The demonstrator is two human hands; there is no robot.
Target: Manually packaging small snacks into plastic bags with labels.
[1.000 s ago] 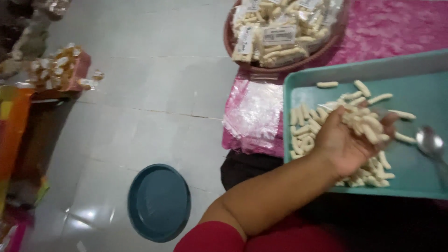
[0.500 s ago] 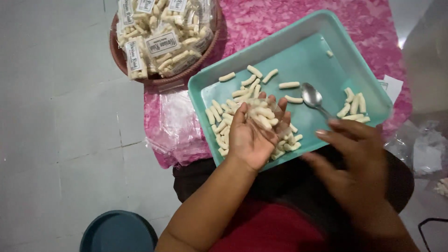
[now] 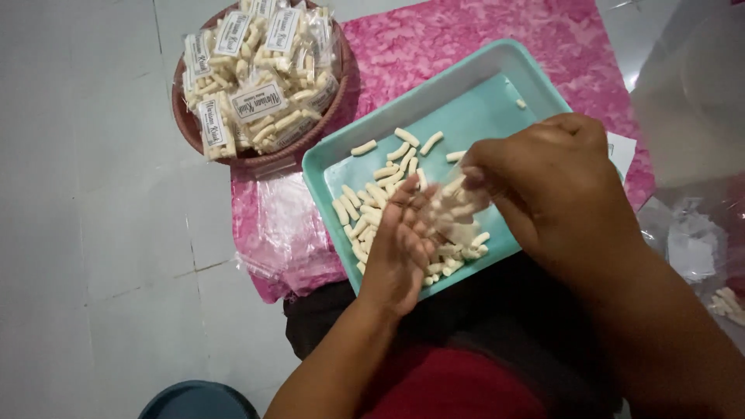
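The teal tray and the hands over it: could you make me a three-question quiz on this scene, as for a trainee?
1. True or false: the teal tray lies on a pink cloth.
2. What does the round basket hold? A) loose spoons B) small clear packets of pale snack sticks C) folded cloths
3. What pale pieces lie scattered on the tray under the left hand and the right hand?

Key:
1. True.
2. B, the packets are filled and carry labels.
3. Short pale snack sticks; the hands meet over them around what looks like a small clear bag.
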